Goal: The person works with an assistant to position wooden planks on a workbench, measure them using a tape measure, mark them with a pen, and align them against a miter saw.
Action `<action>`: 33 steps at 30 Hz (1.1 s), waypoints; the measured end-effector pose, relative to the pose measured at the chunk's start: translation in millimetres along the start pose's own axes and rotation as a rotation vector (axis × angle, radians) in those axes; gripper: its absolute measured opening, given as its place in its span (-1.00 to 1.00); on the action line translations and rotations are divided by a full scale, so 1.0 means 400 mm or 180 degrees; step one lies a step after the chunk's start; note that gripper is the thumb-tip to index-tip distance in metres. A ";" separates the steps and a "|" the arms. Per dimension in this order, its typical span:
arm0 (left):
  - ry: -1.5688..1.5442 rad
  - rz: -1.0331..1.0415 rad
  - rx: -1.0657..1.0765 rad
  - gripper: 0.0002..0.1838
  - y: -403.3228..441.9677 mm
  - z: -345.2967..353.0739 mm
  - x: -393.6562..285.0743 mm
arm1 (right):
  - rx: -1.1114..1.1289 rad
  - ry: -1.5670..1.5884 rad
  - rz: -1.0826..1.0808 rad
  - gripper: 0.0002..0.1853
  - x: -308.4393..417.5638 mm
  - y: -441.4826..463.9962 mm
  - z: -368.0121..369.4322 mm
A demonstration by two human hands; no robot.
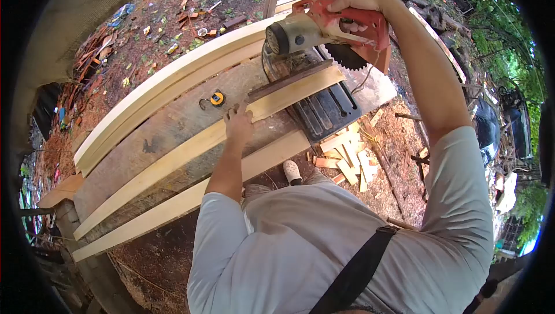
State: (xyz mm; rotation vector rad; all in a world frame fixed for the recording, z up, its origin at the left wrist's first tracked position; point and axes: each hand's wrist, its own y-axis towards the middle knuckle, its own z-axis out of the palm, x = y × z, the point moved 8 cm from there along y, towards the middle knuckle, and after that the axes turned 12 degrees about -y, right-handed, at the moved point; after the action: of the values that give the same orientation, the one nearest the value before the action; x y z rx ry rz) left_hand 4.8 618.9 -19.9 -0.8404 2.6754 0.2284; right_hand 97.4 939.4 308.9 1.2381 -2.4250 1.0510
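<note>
My right hand is wrapped around the red handle of a miter saw. Its toothed blade is raised above the far end of a long pale wooden board. That board lies across the saw's black slotted base, against a brown fence strip. My left hand grips the board to the left of the base, its fingers over the top and far edge. A yellow and black tape measure lies on the worn bench just beyond my left hand.
More long boards lie along the bench's far side, and another board runs along the near side. Short wood offcuts are piled on the ground beside the base. A cord hangs by the saw. Debris covers the ground beyond.
</note>
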 end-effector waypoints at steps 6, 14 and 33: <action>0.0028 -0.0163 0.0210 -0.32 -0.001 0.006 0.001 | -0.0045 0.0540 0.0091 -0.68 -0.066 -0.047 0.088; 0.0034 -0.0036 0.0115 -0.29 0.009 0.007 0.002 | -0.0120 0.1006 0.0073 -0.69 -0.120 -0.054 0.124; -0.0060 -0.0250 0.0500 -0.28 0.030 0.026 -0.015 | -0.0257 0.0687 0.0154 -0.54 -0.136 -0.025 0.092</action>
State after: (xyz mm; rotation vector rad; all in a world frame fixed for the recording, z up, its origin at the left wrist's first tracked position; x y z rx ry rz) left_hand 5.2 634.6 -26.9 -0.8864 2.5963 0.0074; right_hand 143.2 943.8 261.2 0.9903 -2.3180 1.0305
